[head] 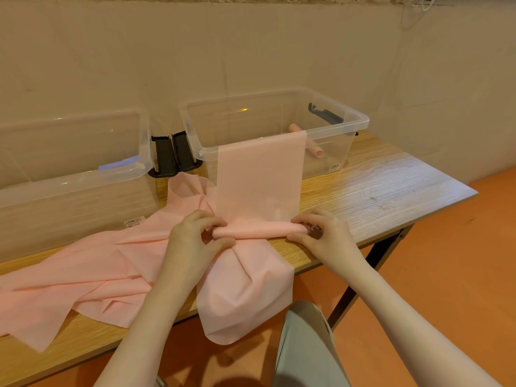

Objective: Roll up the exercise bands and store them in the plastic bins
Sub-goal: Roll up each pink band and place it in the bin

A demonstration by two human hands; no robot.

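Clearly limp and slippery, my pink band (259, 174) drapes from the bin (360, 121) at twelve o'clock; left hand (195, 236) and right hand (321, 233) pinch the roll's ends, where I'd keep hold.

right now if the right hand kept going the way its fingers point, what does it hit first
The right hand points left along the pink band roll, so it would probably meet the left hand gripping the other end first.
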